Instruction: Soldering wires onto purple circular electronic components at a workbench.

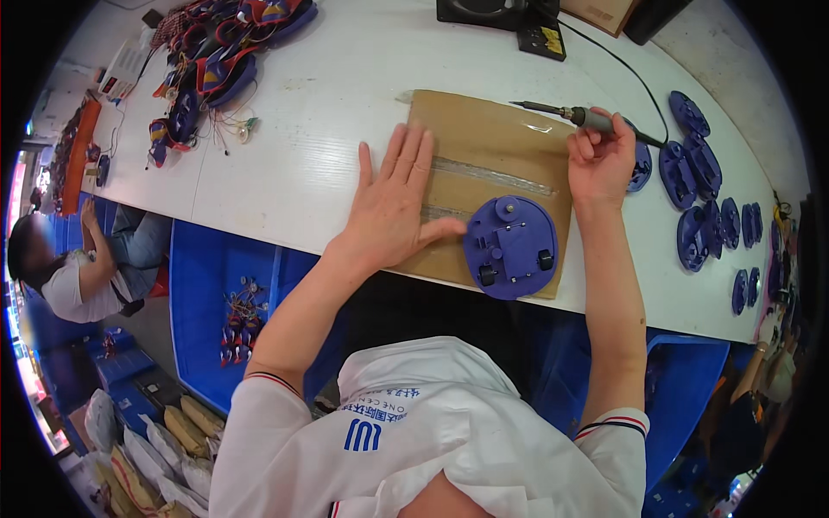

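Note:
My right hand grips a soldering iron by its grey handle, the dark tip pointing left above a taped cardboard sheet. Spread flat, my left hand lies across the left edge of the cardboard, its thumb reaching toward a purple toy base. This rounded base rests on the near part of the cardboard, with small black wheels, a raised knob and thin metal pieces on its upper face. Thumb and base come very close; whether they touch I cannot tell.
Several purple shells lie on the right of the white table. Colourful toy bodies with wires are heaped at the far left. A black device stands at the back. Blue bins sit below; another person sits at left.

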`<action>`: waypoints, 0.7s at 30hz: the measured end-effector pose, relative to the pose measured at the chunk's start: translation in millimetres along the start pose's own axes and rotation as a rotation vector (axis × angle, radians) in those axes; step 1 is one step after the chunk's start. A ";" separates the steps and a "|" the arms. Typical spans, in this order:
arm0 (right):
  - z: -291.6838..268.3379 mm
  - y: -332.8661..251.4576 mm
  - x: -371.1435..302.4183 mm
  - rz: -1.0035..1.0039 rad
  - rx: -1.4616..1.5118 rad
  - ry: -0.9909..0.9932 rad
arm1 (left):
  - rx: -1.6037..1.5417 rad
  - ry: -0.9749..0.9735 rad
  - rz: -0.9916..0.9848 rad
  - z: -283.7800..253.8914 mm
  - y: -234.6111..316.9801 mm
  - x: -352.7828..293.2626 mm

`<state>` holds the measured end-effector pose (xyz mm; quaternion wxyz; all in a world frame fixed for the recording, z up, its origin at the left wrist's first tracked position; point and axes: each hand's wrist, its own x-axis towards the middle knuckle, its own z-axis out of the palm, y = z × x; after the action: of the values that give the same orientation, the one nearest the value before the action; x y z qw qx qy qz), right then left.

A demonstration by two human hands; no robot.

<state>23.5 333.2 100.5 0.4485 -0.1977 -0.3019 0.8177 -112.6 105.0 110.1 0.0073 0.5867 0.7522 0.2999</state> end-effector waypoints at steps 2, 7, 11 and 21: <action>-6.8 7.4 1.5 0.033 0.033 0.019 | -0.081 -0.053 -0.109 -0.7 -19.2 -5.5; -9.7 8.7 -1.5 0.039 0.043 0.011 | 0.337 -0.233 -0.124 -1.3 -30.9 -15.8; -7.0 6.9 -0.5 0.017 0.056 -0.011 | 0.573 -0.017 -0.253 0.6 -14.4 -19.5; -14.7 -3.6 4.4 0.029 0.100 -0.063 | -0.174 0.037 -0.113 36.0 65.3 -23.4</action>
<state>32.2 343.0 91.8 0.4360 -0.1535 -0.2719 0.8441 -34.9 108.8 102.6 0.0613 0.5349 0.7552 0.3740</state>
